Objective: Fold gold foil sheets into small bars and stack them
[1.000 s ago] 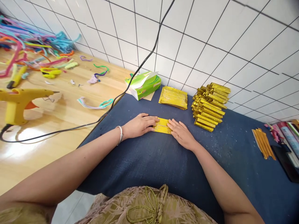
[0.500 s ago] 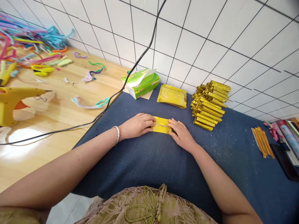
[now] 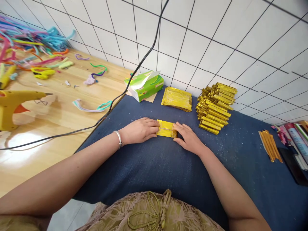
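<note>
A gold foil sheet (image 3: 165, 129) lies on the dark blue cloth between my two hands, with a seam running across its middle. My left hand (image 3: 141, 130), with a silver bracelet at the wrist, presses on the sheet's left end with its fingers together. At the right end, the fingers and thumb of my right hand (image 3: 187, 137) hold the edge, which looks raised or folded. Behind the sheet is a flat stack of gold foil sheets (image 3: 176, 98). To the right of that stands a pile of folded gold strips (image 3: 214, 107).
A green tissue box (image 3: 146, 86) stands by the tiled wall. A black cable (image 3: 141, 61) crosses the view. On the wooden table (image 3: 55, 118) at left lie a yellow glue gun (image 3: 19, 99) and colourful fuzzy stems (image 3: 36, 38). Orange strips (image 3: 269, 146) and a black phone-like object (image 3: 292, 165) lie right.
My right thumb has shifted slightly at the sheet's right end. My left hand stays nearly in place, with its bracelet a little further left. The view has moved slightly.
</note>
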Demonstrator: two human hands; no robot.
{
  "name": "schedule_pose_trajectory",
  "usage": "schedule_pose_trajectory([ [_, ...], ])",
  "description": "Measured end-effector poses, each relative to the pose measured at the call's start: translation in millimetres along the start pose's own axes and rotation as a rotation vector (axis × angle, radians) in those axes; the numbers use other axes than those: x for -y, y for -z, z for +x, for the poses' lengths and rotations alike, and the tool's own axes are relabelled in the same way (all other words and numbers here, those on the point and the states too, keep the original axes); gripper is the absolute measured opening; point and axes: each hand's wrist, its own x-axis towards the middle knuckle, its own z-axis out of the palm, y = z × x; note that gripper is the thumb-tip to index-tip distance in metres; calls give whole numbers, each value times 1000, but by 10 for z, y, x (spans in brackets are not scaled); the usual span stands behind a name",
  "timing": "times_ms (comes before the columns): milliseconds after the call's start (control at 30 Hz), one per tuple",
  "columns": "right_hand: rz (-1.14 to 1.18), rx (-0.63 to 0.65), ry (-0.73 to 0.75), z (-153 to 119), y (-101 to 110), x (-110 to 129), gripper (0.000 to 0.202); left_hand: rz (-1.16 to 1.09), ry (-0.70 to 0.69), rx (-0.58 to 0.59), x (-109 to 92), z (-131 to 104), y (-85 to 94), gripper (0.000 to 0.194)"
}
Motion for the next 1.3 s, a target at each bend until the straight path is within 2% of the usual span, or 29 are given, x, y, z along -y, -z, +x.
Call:
schedule_pose_trajectory([
  [67, 12, -31, -6, -2, -17, 8, 45, 21, -4, 21, -14, 1, 20, 23],
  [267, -77, -27, 67, -13, -61, -3, 18, 66, -41, 46, 15, -20, -7, 22],
  [633, -184, -83, 123, -37, -105, -35, 22, 109, -50, 37, 35, -42, -54, 22],
  [900, -142, -77, 161, -52, -30, -26, 20, 128, -33, 15, 29, -58, -83, 22],
  [1300, -80, -137, 103, -50, -110, -48, 16, 93, 12, -46, 57, -85, -157, 26],
])
